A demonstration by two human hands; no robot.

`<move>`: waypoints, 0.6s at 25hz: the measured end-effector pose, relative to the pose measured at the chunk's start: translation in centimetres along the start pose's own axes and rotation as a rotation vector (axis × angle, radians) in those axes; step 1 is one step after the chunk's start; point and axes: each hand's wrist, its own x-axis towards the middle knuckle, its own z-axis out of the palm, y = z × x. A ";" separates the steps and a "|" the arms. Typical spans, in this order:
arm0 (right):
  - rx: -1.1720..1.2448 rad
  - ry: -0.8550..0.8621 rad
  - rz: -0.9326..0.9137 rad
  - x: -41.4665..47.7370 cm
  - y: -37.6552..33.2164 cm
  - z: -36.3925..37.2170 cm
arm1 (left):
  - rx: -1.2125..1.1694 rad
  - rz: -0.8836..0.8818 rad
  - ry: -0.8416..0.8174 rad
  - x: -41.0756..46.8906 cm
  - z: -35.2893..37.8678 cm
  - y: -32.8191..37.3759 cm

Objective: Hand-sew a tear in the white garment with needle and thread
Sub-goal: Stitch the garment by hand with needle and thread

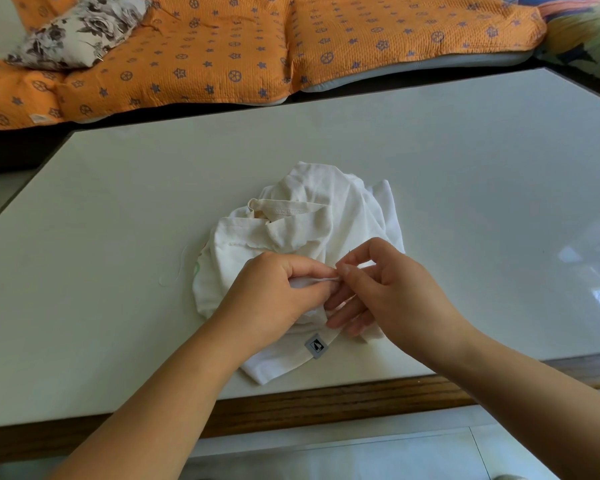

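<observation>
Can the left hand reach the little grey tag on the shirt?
Probably yes. The tag lies bare right beside the left hand, nothing between them. But that hand is pinching a fold of the shirt, so it must let go first.

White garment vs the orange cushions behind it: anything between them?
Only bare table top, then a dark gap past its far edge, before the orange cushions. Nothing rests there behind the white garment. Head view shows it.
</observation>
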 end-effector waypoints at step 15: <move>0.744 0.240 -0.146 3.5 -2.8 -7.2 | -0.079 -0.039 -0.105 0.0 -0.8 0.2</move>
